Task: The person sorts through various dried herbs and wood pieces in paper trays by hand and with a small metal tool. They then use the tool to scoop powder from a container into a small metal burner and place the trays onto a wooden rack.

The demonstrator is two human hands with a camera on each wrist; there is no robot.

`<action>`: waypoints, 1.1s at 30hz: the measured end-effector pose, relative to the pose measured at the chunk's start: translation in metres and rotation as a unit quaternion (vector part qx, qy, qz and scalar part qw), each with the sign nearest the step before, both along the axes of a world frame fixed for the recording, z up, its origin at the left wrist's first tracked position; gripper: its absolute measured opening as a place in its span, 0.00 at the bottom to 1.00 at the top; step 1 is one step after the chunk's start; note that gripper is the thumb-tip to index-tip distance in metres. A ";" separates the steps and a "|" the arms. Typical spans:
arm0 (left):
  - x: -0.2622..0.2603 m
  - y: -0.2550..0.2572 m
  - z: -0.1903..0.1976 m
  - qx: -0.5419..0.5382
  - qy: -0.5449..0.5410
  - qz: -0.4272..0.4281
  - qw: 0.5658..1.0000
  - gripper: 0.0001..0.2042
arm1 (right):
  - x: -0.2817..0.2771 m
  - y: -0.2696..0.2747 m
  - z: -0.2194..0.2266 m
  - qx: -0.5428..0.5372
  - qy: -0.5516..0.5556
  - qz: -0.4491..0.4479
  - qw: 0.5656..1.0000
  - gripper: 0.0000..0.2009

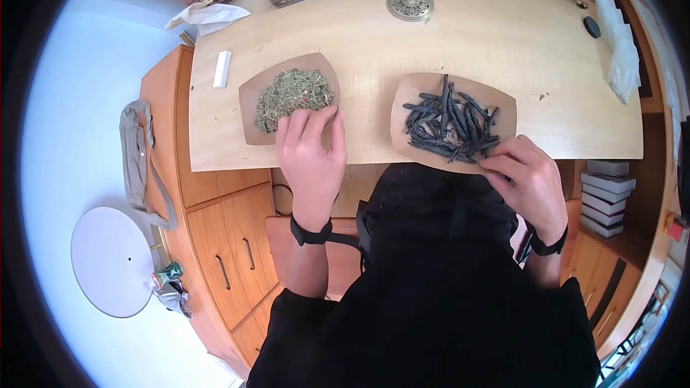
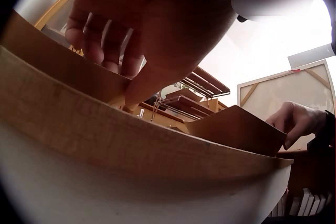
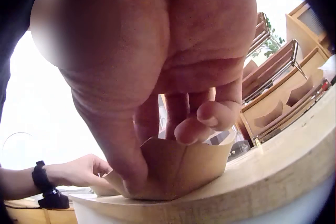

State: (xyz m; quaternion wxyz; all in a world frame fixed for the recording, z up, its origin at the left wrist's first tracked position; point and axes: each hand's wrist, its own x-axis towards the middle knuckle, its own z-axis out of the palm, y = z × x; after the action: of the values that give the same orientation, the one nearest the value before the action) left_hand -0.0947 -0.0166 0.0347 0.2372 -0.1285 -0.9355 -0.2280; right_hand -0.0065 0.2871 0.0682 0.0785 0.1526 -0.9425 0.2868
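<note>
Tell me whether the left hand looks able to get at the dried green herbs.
Likely yes: the left hand is at the near side of the brown cardboard tray, whose open top leaves the herbs free.

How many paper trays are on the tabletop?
2: the green-herb tray at the left hand, and the dark-stick tray at the right hand. I see no others.

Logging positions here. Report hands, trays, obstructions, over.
Left hand holds herb tray, right hand holds dark-stick tray. Both trays loaded. White block left of herb tray, not touching.
</note>
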 end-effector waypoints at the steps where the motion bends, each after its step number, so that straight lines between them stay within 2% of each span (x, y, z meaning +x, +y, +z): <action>1: 0.000 -0.001 -0.002 0.000 0.010 0.000 1.000 0.07 | -0.001 -0.002 0.000 0.002 0.001 0.001 1.000 0.09; 9: 0.015 -0.004 0.002 0.011 0.011 -0.030 0.999 0.08 | -0.020 -0.018 0.001 0.007 0.043 -0.046 0.998 0.06; 14: 0.022 -0.003 0.003 0.023 0.007 -0.070 0.997 0.08 | -0.024 -0.021 -0.005 -0.002 0.057 -0.037 0.998 0.06; 23: 0.027 0.007 0.007 0.048 0.004 -0.082 0.995 0.08 | -0.027 -0.027 -0.005 0.005 0.062 -0.024 0.998 0.05; 27: -0.001 -0.024 0.005 0.041 0.012 -0.050 0.998 0.08 | -0.068 -0.062 -0.005 0.020 0.044 0.014 0.999 0.06; 33: -0.017 -0.076 0.005 0.040 -0.016 0.011 0.999 0.07 | -0.095 -0.104 -0.005 0.004 0.044 0.083 0.996 0.06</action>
State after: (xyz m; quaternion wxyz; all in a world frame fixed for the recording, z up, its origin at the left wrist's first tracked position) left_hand -0.1114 -0.0931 0.0396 0.2294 -0.1049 -0.9307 -0.2650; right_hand -0.1016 0.1828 0.0634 0.0955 0.2430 -0.9234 0.2814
